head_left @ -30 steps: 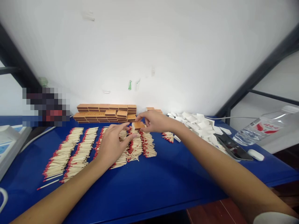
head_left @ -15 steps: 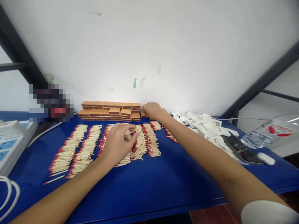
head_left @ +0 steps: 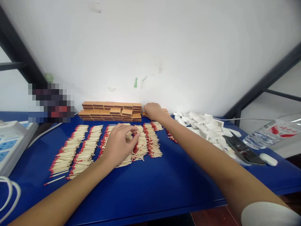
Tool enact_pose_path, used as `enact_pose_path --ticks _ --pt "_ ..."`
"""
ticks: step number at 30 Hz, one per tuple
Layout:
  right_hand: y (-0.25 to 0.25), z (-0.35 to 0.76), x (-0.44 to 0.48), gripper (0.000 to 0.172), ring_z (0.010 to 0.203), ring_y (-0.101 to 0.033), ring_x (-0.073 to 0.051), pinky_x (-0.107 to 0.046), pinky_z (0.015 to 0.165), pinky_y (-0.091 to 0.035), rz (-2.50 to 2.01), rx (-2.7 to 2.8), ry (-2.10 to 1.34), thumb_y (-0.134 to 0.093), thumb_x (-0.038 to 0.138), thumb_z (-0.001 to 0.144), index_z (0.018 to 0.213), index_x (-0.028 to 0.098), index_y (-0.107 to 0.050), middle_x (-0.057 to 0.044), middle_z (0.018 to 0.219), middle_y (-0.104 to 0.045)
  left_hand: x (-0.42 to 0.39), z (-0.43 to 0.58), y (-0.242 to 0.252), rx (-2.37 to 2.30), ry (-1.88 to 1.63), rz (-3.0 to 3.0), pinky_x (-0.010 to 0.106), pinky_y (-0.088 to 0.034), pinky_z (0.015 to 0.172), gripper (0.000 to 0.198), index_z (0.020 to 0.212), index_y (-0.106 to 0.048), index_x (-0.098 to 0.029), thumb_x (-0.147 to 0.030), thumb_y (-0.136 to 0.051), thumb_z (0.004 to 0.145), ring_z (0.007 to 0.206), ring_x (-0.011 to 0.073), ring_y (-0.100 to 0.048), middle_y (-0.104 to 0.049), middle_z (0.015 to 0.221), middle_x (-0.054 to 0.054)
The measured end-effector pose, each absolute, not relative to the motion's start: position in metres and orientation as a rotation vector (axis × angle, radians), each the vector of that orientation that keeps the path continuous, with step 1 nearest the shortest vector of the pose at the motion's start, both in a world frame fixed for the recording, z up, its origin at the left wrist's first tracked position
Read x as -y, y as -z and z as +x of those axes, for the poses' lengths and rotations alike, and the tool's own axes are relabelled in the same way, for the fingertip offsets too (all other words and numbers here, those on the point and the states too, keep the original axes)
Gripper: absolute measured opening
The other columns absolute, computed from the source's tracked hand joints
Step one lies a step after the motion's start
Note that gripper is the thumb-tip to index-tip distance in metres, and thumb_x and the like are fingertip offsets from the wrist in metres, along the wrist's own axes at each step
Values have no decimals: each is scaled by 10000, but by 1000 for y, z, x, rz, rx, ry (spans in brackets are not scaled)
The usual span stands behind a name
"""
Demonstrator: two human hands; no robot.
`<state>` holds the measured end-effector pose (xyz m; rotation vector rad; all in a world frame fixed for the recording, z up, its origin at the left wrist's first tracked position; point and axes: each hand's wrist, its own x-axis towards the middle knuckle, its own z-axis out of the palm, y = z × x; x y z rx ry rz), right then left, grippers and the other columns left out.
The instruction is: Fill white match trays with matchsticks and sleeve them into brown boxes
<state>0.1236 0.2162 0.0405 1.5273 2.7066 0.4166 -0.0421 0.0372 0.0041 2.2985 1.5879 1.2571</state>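
Note:
My left hand (head_left: 121, 142) hovers over the middle rows of red-tipped matches (head_left: 152, 141), thumb and fingers curved with a gap between them and nothing held. My right hand (head_left: 154, 111) reaches to the wall, just right of the stacked orange matchboxes (head_left: 103, 113). Its fingers curl down beside low orange boxes (head_left: 166, 110); the fingertips and anything in them are hidden behind the hand. More match rows (head_left: 68, 150) lie to the left on the blue table (head_left: 141, 191). A few matches show beneath my right forearm.
White box trays (head_left: 199, 122) lie heaped right of my right forearm. Beyond them are a phone (head_left: 243, 150), a white case (head_left: 268, 159) and a plastic bottle (head_left: 270, 135). A power strip (head_left: 14, 147) and cables sit at the left.
The view has shifted very slightly. My right hand has shifted a little to the right, and slightly more of the orange boxes behind it shows. My left hand keeps its pose.

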Motion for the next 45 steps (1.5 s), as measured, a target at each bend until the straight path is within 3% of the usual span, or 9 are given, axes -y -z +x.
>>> enact_pose_path --ticks 7,11,16,22,28,39,45 --pt "-54 138 -216 228 1055 -700 -326 -387 858 -509 1613 -2770 -383 -663 251 921 1074 113 -762 -216 1150 -750 -37 -42 -4 -1579 -1255 2296 404 -508 867 94 938 -729 -234 -263 -640 933 970 260 -657 -784 967 22" --pt "-69 141 -205 264 948 -687 -289 -374 782 -479 1675 -2860 -352 -574 322 974 1015 128 -749 -181 1069 -753 -37 -42 -4 -1565 -1254 2297 405 -513 874 109 943 -738 -240 -278 -635 942 961 258 -666 -784 960 23" --pt "-72 114 -182 210 884 -642 -182 -295 733 -430 1330 -3148 -144 -580 362 980 1026 190 -691 -69 1044 -746 -36 -41 -4 -1541 -1250 2303 394 -526 835 113 947 -745 -252 -272 -633 941 920 254 -675 -781 915 16" --pt "-61 78 -178 362 998 -628 -259 -343 750 -424 1219 -3114 -232 -726 386 913 1169 144 -642 -142 1217 -688 -36 -41 -4 -1528 -1262 2313 390 -518 833 106 930 -746 -248 -251 -640 938 914 247 -664 -774 890 8" --pt "-56 71 -185 356 1028 -640 -301 -367 778 -444 1303 -3056 -234 -754 341 909 1165 114 -657 -185 1226 -661 -34 -40 -3 -1506 -1261 2326 386 -516 842 116 929 -743 -253 -236 -630 947 915 236 -663 -777 908 -1" --pt "-55 80 -191 406 915 -621 -219 -320 724 -423 1391 -3110 -51 -799 418 854 1115 149 -646 -118 1175 -659 -37 -42 -4 -1541 -1267 2326 383 -524 830 98 916 -743 -251 -248 -645 928 919 252 -672 -778 892 12" --pt "-65 125 -187 417 958 -605 -211 -317 793 -449 1413 -3197 -1 -797 404 834 1114 149 -623 -109 1183 -644 -38 -42 -6 -1573 -1270 2324 394 -518 837 112 927 -746 -243 -267 -637 939 922 257 -676 -784 919 21"
